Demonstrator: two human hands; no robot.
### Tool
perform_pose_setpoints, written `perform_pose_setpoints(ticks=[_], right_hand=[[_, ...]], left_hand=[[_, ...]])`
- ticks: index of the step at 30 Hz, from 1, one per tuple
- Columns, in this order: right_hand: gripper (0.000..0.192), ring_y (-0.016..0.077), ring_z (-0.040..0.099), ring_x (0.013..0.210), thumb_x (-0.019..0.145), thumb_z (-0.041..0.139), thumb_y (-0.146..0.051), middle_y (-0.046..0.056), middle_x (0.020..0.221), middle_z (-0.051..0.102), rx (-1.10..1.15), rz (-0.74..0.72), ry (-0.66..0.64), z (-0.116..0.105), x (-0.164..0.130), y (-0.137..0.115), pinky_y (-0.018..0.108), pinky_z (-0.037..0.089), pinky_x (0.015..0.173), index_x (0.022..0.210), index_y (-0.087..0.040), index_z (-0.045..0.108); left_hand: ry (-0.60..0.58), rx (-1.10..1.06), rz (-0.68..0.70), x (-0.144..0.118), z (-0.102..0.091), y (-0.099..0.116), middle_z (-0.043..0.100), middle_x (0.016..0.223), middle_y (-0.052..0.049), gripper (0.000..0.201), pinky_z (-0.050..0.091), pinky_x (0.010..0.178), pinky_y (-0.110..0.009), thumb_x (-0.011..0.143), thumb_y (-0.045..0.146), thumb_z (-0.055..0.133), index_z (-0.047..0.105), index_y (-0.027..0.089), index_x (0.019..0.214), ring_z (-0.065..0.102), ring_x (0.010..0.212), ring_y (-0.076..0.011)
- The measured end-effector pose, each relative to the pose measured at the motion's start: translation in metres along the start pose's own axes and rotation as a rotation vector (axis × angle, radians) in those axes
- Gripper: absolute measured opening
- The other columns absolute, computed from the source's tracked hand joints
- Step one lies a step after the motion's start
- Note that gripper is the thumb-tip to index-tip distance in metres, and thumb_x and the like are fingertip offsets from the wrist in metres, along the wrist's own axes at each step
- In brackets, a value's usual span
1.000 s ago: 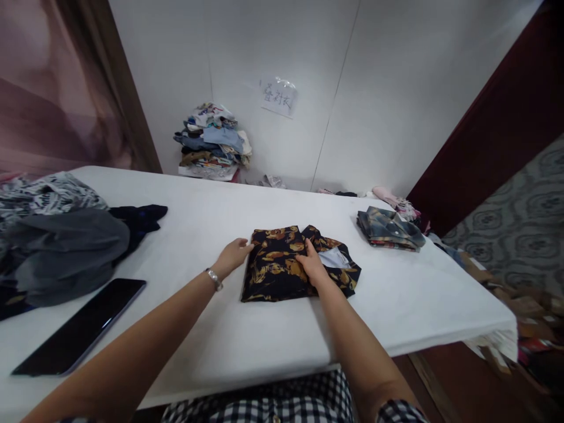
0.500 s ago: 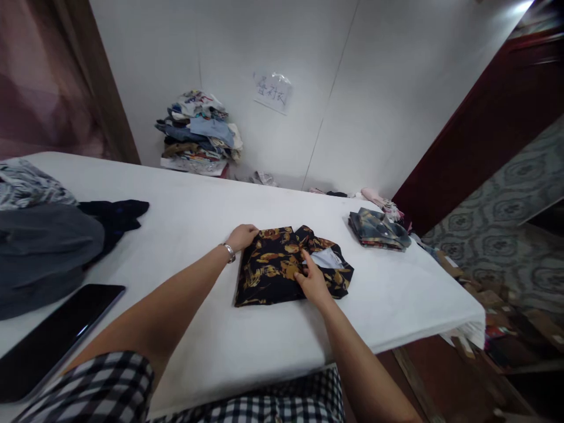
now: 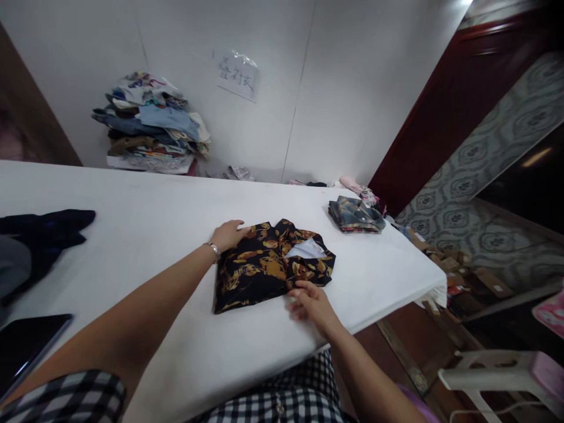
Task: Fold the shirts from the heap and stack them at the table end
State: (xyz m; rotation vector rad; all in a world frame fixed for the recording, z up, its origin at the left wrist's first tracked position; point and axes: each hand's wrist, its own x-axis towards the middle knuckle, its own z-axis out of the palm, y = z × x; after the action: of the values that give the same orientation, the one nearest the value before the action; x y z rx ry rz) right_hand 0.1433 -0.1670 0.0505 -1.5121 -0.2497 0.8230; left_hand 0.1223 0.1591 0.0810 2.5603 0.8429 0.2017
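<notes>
A black shirt with gold and brown leaf print (image 3: 259,267) lies folded on the white-covered table (image 3: 176,205). Its collar end points right, and a pale lining with a label shows at the neck. My left hand (image 3: 229,235) rests on the shirt's far left corner, fingers stretched along the edge. At the near edge, below the collar, is my right hand (image 3: 314,306). Its fingers are apart and partly smeared by motion, with the index fingertip at the cloth; nothing shows in its grasp.
Folded shirts (image 3: 356,214) are stacked at the table's right end. A tall clothes pile (image 3: 152,126) stands against the wall at back left. Dark clothing (image 3: 48,232) and a black phone-like slab (image 3: 30,346) lie left. A white-and-pink stool (image 3: 497,370) stands on the floor at right.
The view has swung right. My right hand has slid off the shirt's middle toward its near edge. My left hand stays by the far left corner, its fingers now lying more over the cloth.
</notes>
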Motion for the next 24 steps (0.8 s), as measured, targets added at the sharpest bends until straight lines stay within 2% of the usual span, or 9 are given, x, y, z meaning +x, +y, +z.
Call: perform_pose_setpoints(ticks=[4, 8, 12, 14, 17, 19, 21, 24], right_hand=[[0.048, 0.0241, 0.07, 0.084, 0.065, 0.08, -0.044, 0.012, 0.101, 0.069, 0.336, 0.218, -0.09, 0.003, -0.014, -0.002, 0.031, 0.057, 0.056, 0.096, -0.015, 0.057], [0.039, 0.0232, 0.069, 0.088, 0.069, 0.079, -0.041, 0.012, 0.096, 0.07, 0.536, 0.271, -0.131, 0.017, -0.017, -0.001, 0.034, 0.059, 0.068, 0.089, -0.013, 0.06], [0.031, 0.0185, 0.068, 0.083, 0.076, 0.075, -0.035, 0.008, 0.09, 0.071, 0.672, 0.254, -0.121, 0.038, -0.004, -0.002, 0.034, 0.058, 0.075, 0.095, -0.014, 0.064], [0.025, 0.014, 0.065, 0.073, 0.079, 0.072, -0.031, 0.005, 0.085, 0.07, 0.726, 0.264, -0.067, 0.047, 0.006, -0.003, 0.029, 0.057, 0.071, 0.096, -0.015, 0.064], [0.014, 0.0097, 0.06, 0.061, 0.078, 0.072, -0.024, 0.001, 0.074, 0.068, 0.775, 0.269, 0.016, 0.058, 0.019, -0.005, 0.023, 0.054, 0.063, 0.086, -0.016, 0.063], [0.015, 0.0095, 0.059, 0.061, 0.072, 0.074, -0.017, -0.001, 0.072, 0.067, 0.774, 0.236, 0.024, 0.062, 0.023, -0.005, 0.022, 0.052, 0.061, 0.08, -0.018, 0.061], [0.021, 0.0103, 0.061, 0.065, 0.064, 0.075, -0.011, -0.002, 0.074, 0.068, 0.728, 0.167, 0.01, 0.064, 0.025, -0.005, 0.021, 0.05, 0.061, 0.076, -0.02, 0.059], [0.024, 0.0126, 0.063, 0.072, 0.059, 0.075, -0.014, -0.002, 0.079, 0.07, 0.592, 0.029, 0.008, 0.059, 0.027, -0.011, 0.023, 0.049, 0.064, 0.077, -0.02, 0.062]], left_hand=[[-0.073, 0.027, 0.031, 0.008, 0.01, 0.017, 0.052, 0.139, -0.015, 0.072, 0.039, 0.102, -0.04, 0.081, 0.063, 0.04, 0.051, 0.015, 0.133, 0.051, 0.124, -0.0318], [-0.125, 0.041, 0.045, 0.018, 0.018, 0.032, 0.051, 0.139, -0.017, 0.073, 0.039, 0.102, -0.043, 0.078, 0.064, 0.045, 0.052, 0.015, 0.132, 0.051, 0.124, -0.0343], [-0.154, 0.026, 0.048, 0.032, 0.022, 0.044, 0.05, 0.14, -0.017, 0.075, 0.037, 0.104, -0.041, 0.077, 0.061, 0.048, 0.047, 0.014, 0.136, 0.048, 0.127, -0.0335], [-0.174, 0.004, 0.037, 0.039, 0.022, 0.051, 0.051, 0.14, -0.018, 0.077, 0.039, 0.102, -0.038, 0.074, 0.057, 0.054, 0.047, 0.012, 0.136, 0.049, 0.127, -0.0325], [-0.2, -0.045, 0.013, 0.048, 0.017, 0.06, 0.053, 0.137, -0.02, 0.078, 0.042, 0.098, -0.033, 0.067, 0.05, 0.064, 0.052, 0.009, 0.132, 0.051, 0.125, -0.0322], [-0.225, -0.093, 0.002, 0.051, 0.011, 0.065, 0.059, 0.129, -0.021, 0.072, 0.045, 0.094, -0.033, 0.062, 0.046, 0.069, 0.06, 0.009, 0.122, 0.055, 0.119, -0.0332], [-0.266, -0.161, 0.004, 0.05, 0.002, 0.068, 0.068, 0.114, -0.019, 0.059, 0.048, 0.086, -0.034, 0.058, 0.045, 0.072, 0.069, 0.01, 0.105, 0.062, 0.107, -0.0342], [-0.292, -0.314, 0.032, 0.043, -0.016, 0.069, 0.074, 0.09, -0.013, 0.041, 0.052, 0.074, -0.033, 0.058, 0.043, 0.072, 0.073, 0.015, 0.087, 0.068, 0.089, -0.0306]])
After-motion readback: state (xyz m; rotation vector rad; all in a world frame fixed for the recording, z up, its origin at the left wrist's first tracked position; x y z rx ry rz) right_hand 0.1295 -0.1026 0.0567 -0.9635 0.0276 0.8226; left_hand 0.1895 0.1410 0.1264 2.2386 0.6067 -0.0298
